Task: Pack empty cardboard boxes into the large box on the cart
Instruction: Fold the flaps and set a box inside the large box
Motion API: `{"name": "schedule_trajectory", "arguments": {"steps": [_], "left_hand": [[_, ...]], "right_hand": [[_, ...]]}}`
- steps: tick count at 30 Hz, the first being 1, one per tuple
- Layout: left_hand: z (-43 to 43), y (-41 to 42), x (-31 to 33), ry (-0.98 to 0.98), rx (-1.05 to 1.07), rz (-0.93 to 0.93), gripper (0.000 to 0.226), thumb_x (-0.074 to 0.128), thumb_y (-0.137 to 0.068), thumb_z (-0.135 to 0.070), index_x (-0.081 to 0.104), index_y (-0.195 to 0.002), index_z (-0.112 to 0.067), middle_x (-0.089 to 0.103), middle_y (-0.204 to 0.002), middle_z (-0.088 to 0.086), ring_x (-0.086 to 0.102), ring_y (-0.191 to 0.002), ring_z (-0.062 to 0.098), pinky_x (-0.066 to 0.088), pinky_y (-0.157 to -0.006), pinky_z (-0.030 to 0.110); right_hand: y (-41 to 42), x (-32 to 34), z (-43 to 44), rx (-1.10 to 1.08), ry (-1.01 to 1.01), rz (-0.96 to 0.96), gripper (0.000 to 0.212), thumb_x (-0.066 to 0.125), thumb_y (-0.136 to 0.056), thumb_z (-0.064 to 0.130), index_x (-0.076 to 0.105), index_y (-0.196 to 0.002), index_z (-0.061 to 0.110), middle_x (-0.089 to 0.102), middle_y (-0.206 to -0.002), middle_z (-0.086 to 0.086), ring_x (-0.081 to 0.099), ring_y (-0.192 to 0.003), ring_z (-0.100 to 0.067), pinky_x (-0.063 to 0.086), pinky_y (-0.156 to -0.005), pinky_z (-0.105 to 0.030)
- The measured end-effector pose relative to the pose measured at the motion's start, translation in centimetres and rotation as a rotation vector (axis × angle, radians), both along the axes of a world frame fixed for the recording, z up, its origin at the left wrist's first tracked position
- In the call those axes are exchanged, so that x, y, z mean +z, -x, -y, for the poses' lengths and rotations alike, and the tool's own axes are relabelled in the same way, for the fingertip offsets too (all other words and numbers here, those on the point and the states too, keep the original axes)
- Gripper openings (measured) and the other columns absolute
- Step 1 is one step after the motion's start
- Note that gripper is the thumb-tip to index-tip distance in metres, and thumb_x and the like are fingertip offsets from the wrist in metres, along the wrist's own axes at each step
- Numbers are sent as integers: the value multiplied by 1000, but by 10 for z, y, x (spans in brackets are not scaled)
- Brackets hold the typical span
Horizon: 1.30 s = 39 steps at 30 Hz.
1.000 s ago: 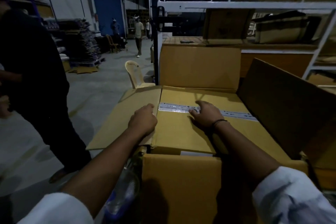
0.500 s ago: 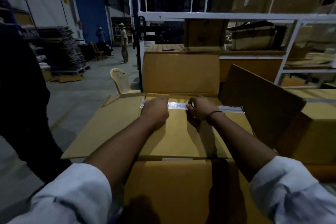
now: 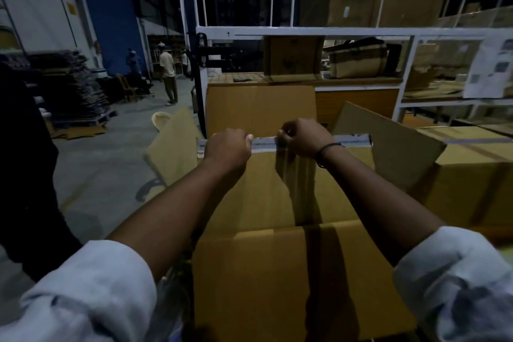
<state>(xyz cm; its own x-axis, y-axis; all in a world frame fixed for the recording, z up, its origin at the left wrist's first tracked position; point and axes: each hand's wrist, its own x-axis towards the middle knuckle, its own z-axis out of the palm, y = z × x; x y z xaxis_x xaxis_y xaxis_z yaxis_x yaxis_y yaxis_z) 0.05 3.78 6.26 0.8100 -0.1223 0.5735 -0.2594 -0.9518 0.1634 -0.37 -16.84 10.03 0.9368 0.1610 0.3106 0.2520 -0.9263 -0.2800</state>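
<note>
Fingers (image 3: 249, 138) of left hand (image 3: 227, 148) and right hand (image 3: 305, 141) curled round taped edge of cardboard box (image 3: 263, 191) — hands near, not touching.

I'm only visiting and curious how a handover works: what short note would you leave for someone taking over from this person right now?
Left hand: grips the taped far edge of the cardboard box.
Right hand: grips the same edge, beside it.
The box stands tilted at the open top of the large box, whose right flap is up.
Done: the box has been brought to the large box.
Left: probably lower it fully in, then pack more.
</note>
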Motion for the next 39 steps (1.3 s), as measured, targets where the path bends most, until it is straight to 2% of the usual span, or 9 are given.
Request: {"name": "schedule_trajectory", "arguments": {"steps": [5, 8, 15, 17, 19, 22, 26, 32, 39], "left_hand": [[2, 41, 29, 6, 4, 49, 51, 37, -109, -47, 46, -66, -21, 44, -62, -1, 38, -51, 14, 23, -49, 28], [7, 58, 46, -34, 53, -53, 50, 40, -107, -51, 50, -70, -19, 50, -68, 2, 44, -57, 16, 30, -53, 28], [14, 107, 74, -104, -148, -950, 36, 51, -106, -44, 69, -111, -13, 68, -119, 10, 68, -96, 24, 56, -87, 42], [19, 121, 53, -47, -184, -1216, 48, 58, -101, -50, 65, -134, -18, 67, -131, 8, 68, -116, 31, 54, -102, 52], [27, 131, 20, -127, -172, -1292, 64, 57, -97, -60, 52, -149, -23, 54, -147, 5, 55, -133, 32, 46, -111, 54], [39, 141, -37, -183, -152, -1127, 88, 64, -87, -69, 34, -159, -28, 35, -162, 3, 40, -144, 31, 39, -115, 50], [48, 160, -88, -235, -39, -778, 130, 76, -71, -74, -3, -165, -32, 0, -173, 2, 0, -157, 37, 9, -125, 61], [57, 173, -119, -294, 66, -405, 130, 84, -59, -72, 13, -161, -31, 29, -158, 8, 28, -143, 35, 21, -122, 56], [46, 169, -133, -233, 56, -258, 111, 82, -57, -75, 30, -149, -39, 43, -141, 0, 36, -130, 26, 33, -111, 44]], "right_hand": [[28, 21, -4, -7, -19, 52, 32, 50, -104, 46, 69, -102, 20, 68, -87, 1, 65, -78, -13, 58, -72, -30], [42, 30, 1, -35, -64, -98, 34, 52, -103, 49, 65, -96, 19, 67, -90, -1, 65, -84, -16, 54, -70, -27], [68, 28, 44, 7, 188, -602, 30, 48, -107, 25, 67, -128, 15, 67, -127, -12, 67, -106, -31, 60, -84, -46], [52, -12, 72, 29, 184, -647, 25, 51, -105, 28, 65, -125, 24, 63, -138, -10, 69, -91, -23, 65, -68, -41], [78, -34, 71, 127, 228, -686, 37, 57, -102, 40, 57, -138, 30, 59, -136, 2, 64, -100, -19, 61, -85, -45], [136, -63, 51, 175, 325, -705, 80, 70, -91, 51, 29, -158, 34, 45, -153, 3, 49, -135, -26, 45, -110, -48], [153, -114, 57, 48, 322, -501, 125, 77, -70, 73, 2, -162, 34, 2, -171, -1, 0, -156, -36, 13, -121, -63], [165, -162, 49, -52, 324, -184, 142, 79, -56, 79, -3, -160, 28, 9, -166, -9, 5, -151, -40, 15, -118, -65], [157, -180, 51, -30, 321, -75, 136, 78, -57, 80, 6, -158, 22, 12, -162, -14, 5, -150, -45, 0, -120, -64]]}}
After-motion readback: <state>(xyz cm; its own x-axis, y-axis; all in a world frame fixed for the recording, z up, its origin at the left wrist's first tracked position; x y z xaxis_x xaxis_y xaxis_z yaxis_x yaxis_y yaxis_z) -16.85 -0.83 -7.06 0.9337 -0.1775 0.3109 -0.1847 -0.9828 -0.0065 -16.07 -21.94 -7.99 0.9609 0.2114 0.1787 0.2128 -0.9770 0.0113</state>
